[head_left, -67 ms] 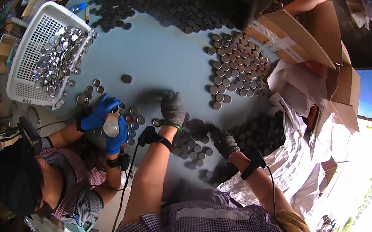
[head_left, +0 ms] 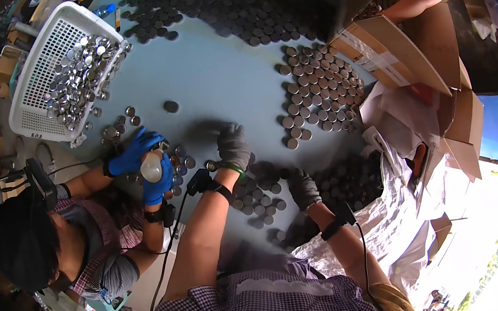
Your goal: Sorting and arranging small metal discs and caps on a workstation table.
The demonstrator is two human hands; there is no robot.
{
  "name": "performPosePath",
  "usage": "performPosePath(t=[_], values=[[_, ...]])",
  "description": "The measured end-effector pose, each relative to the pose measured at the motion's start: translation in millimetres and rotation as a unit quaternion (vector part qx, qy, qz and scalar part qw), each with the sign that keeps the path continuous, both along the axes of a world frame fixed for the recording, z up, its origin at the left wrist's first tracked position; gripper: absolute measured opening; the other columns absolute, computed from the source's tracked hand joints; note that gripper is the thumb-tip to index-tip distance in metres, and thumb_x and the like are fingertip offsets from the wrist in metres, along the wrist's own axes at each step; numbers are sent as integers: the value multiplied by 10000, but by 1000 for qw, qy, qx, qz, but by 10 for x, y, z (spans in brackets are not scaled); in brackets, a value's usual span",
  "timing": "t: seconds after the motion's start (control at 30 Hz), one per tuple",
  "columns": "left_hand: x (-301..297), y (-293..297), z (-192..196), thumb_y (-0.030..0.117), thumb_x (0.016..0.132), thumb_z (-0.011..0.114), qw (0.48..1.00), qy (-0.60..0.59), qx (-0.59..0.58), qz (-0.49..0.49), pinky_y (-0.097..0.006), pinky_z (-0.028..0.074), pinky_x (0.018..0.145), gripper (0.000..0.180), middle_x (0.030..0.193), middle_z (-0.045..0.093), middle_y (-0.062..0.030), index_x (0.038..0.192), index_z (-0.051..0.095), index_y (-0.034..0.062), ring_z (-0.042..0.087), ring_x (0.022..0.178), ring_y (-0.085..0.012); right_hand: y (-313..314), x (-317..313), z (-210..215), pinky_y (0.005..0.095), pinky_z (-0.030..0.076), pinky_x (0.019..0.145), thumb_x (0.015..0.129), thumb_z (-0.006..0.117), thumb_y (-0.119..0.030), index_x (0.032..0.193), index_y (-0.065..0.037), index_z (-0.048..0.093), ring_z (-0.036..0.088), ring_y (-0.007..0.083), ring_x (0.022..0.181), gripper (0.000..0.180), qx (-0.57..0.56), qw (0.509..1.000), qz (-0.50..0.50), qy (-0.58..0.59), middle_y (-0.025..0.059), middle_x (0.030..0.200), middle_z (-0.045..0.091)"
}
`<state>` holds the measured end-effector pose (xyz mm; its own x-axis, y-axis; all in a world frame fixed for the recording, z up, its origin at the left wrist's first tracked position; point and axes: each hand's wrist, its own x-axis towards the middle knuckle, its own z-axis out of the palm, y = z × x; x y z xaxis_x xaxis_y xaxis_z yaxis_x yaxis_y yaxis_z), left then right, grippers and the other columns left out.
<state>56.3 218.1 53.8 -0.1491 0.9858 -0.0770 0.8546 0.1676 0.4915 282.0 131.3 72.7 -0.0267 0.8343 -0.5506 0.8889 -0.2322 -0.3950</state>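
My left hand point(head_left: 233, 147), in a grey glove, reaches out over the blue-grey table point(head_left: 214, 78) with its fingers curled down; whatever lies under them is hidden. A small round tin point(head_left: 211, 165) sits just left of its wrist. My right hand point(head_left: 304, 189), also in a grey glove, rests curled on a heap of dark round tins point(head_left: 343, 177) close to my body. Loose tins point(head_left: 260, 195) lie between my two hands. Both wrists wear black straps with cables.
At left, a co-worker in blue gloves point(head_left: 135, 153) holds a pale rounded object point(head_left: 151, 167). A white basket point(head_left: 28, 106) of silver lids stands at far left. Rows of tins point(head_left: 316, 93), cardboard boxes point(head_left: 399, 57) and another person's arm point(head_left: 414, 1) fill the right.
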Motion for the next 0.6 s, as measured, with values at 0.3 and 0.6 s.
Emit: performPosePath(t=[0.3,0.6], values=[[135,-652,-110,124,738,549,998,32,-56,-26,-432,412,900,350,1129,532,-146,1079,570,52,508,1032,-338,-56,-379,-237,498,471,714,850,452,-100,1021,-74,512,564,412,864,182,69,990,66,105,208,1001,560],[-522,728,-10,322,761,577,961,204,59,177,-524,317,942,606,1313,372,-205,1277,409,53,350,1214,-365,44,-21,-316,440,474,738,826,500,-122,1023,-75,564,575,358,897,212,117,970,176,121,156,996,586]])
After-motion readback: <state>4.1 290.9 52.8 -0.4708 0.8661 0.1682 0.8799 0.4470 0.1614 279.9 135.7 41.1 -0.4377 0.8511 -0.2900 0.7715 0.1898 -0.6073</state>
